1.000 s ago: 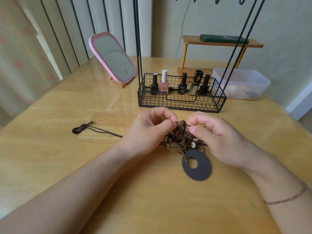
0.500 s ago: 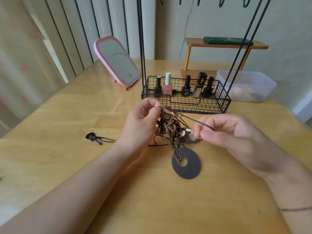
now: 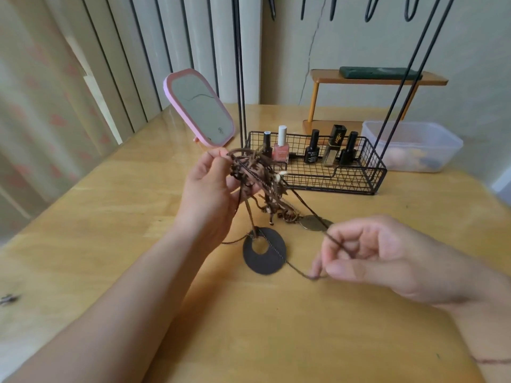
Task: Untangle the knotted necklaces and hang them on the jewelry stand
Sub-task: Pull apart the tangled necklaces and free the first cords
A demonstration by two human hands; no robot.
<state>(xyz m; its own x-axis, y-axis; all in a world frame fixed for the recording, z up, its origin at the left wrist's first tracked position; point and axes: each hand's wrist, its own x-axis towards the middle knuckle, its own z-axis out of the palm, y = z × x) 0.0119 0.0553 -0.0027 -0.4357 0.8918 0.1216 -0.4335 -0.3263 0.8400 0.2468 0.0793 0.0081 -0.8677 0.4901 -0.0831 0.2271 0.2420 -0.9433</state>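
Observation:
My left hand (image 3: 211,194) holds up a knotted bundle of brown cord necklaces (image 3: 255,175) above the wooden table (image 3: 110,217). A dark round ring pendant (image 3: 265,254) hangs from the bundle down to the table, and a bronze disc pendant (image 3: 313,223) lies beside it. My right hand (image 3: 387,258) pinches one thin dark cord (image 3: 307,205) that runs taut from the knot toward me. The black wire jewelry stand (image 3: 370,172) stands behind, its hooks (image 3: 370,9) at the top edge of the view.
Several nail polish bottles (image 3: 281,147) stand in the stand's basket. A pink mirror (image 3: 200,107) leans at the back left, a clear plastic box (image 3: 414,146) and a small wooden shelf (image 3: 378,78) at the back right. A small dark pendant (image 3: 8,299) lies at the far left edge.
My left hand has lifted the knot higher. My right hand has drawn one cord out and down toward me, so the cord is now taut. The small pendant on the left slid further left in view.

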